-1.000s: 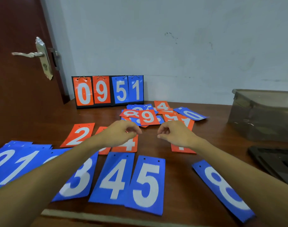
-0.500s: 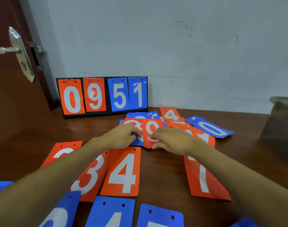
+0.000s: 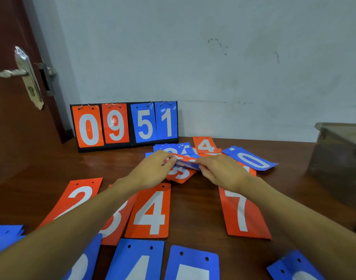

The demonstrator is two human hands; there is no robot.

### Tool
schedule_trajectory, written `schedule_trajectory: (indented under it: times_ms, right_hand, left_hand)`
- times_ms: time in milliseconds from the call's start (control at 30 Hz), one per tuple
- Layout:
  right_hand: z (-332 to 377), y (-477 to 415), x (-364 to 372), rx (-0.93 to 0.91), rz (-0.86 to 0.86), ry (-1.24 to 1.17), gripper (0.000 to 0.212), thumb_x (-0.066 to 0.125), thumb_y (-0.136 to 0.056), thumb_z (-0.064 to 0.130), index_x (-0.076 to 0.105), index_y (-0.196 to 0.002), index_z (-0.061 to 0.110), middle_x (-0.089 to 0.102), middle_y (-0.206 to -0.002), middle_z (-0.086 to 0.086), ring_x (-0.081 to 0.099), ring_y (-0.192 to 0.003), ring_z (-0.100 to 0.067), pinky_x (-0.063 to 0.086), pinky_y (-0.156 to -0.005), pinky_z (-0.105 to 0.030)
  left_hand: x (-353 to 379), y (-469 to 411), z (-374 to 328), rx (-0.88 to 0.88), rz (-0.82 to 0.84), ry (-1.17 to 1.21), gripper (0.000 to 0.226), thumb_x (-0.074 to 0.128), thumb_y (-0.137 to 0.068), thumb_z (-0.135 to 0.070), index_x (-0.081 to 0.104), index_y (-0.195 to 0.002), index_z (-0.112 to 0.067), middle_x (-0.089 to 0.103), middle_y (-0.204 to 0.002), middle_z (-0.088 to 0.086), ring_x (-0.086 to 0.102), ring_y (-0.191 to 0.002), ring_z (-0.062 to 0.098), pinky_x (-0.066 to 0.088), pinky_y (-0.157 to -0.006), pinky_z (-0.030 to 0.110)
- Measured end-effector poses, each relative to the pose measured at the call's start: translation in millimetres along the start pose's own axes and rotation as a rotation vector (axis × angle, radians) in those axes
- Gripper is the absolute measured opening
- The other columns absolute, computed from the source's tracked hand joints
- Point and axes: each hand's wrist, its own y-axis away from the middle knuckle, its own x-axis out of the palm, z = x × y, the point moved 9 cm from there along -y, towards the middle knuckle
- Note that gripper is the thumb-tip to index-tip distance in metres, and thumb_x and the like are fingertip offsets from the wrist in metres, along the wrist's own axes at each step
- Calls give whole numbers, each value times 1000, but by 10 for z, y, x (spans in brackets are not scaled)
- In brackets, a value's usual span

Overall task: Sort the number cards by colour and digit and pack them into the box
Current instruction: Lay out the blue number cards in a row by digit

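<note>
A loose heap of red and blue number cards (image 3: 193,152) lies mid-table. My left hand (image 3: 153,168) and my right hand (image 3: 221,170) meet at its near edge, and each pinches one end of a thin bundle of cards (image 3: 186,163) lifted slightly off the heap. Under the bundle shows a red card (image 3: 180,174). Laid out nearer me are red 2 (image 3: 80,197), red 3 (image 3: 116,221), red 4 (image 3: 153,211) and red 7 (image 3: 241,215). A row of blue cards (image 3: 136,259) runs along the bottom edge. A blue 0 (image 3: 252,158) sits right of the heap.
A black flip scoreboard (image 3: 124,124) reading 0 9 5 1 stands against the wall. A translucent brown box (image 3: 338,156) stands at the right edge of the wooden table (image 3: 203,201). A dark red door with a metal handle (image 3: 21,73) is on the left.
Both hands reached forward from the open table to the heap and took hold of cards there, now lifting a bundle. The view moved forward, so the blue row dropped to the bottom edge.
</note>
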Motion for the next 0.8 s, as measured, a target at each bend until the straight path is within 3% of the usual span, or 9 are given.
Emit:
schedule_trajectory:
  times_ms: [133, 233, 300, 433, 500, 567, 667, 733, 800]
  right_hand:
    - [-224, 169, -363, 155, -229, -55, 34, 39, -99, 20, 53, -129, 14, 65, -117, -13, 59, -101, -32, 46, -82, -38]
    - [-160, 296, -516, 185, -318, -67, 31, 40, -97, 18, 59, -120, 12, 68, -109, -14, 61, -96, -37, 48, -80, -43]
    - [6, 397, -537, 144, -332, -89, 30, 41, -97, 20, 59, -121, 16, 69, -108, -10, 61, -97, -33, 48, -79, -41]
    - [448, 616, -447, -70, -298, -158, 32, 43, -99, 29, 57, -128, 26, 65, -121, 2, 59, -110, -20, 43, -82, -30]
    - [535, 685, -363, -106, -232, -168, 34, 46, -98, 35, 56, -129, 26, 61, -127, 4, 53, -118, -15, 43, -90, -29]
    - [570, 746, -299, -129, -162, -207, 42, 52, -93, 44, 55, -130, 27, 57, -133, 8, 47, -123, -10, 40, -99, -26]
    - [473, 849, -261, -77, -70, -319, 53, 58, -85, 54, 54, -131, 29, 51, -137, 12, 41, -127, -4, 33, -107, -24]
    - [321, 912, -390, -8, -208, -388, 44, 60, -86, 49, 60, -124, 26, 58, -128, 10, 47, -117, -4, 39, -104, -30]
    - [118, 969, -529, 116, -380, -481, 37, 62, -88, 40, 60, -122, 24, 60, -122, 9, 49, -112, -5, 41, -98, -25]
  left_hand:
    - [-336, 196, -130, -43, -339, 222, 27, 47, -98, -31, 52, -121, -18, 54, -121, 2, 54, -102, 9, 47, -78, 24]
    - [-67, 342, -248, -240, -118, 666, 33, 47, -97, -40, 54, -118, -16, 66, -107, 7, 69, -88, 21, 55, -84, 34]
    - [162, 474, -447, -282, 40, 891, 43, 51, -92, -48, 55, -121, -16, 68, -110, 10, 71, -92, 25, 54, -89, 37]
    - [352, 581, -487, -375, -79, 1149, 63, 64, -86, -40, 42, -135, -7, 65, -119, 12, 68, -100, 27, 54, -89, 41]
    - [389, 627, -381, -436, -183, 1123, 68, 67, -87, -23, 29, -142, -11, 61, -120, 16, 66, -99, 28, 56, -84, 41]
    - [357, 684, -268, -455, -245, 1000, 48, 63, -85, -5, 43, -129, -2, 65, -109, 17, 67, -94, 29, 57, -81, 43]
    - [270, 777, -180, -444, -271, 935, 29, 59, -86, 2, 54, -114, -4, 68, -106, 16, 67, -93, 30, 56, -82, 47]
    - [166, 809, -199, -391, -264, 924, 29, 60, -87, 1, 56, -114, -9, 68, -107, 12, 67, -94, 29, 56, -82, 47]
    - [85, 850, -263, -330, -205, 901, 31, 63, -87, -1, 58, -116, -11, 70, -107, 9, 68, -94, 28, 57, -81, 45]
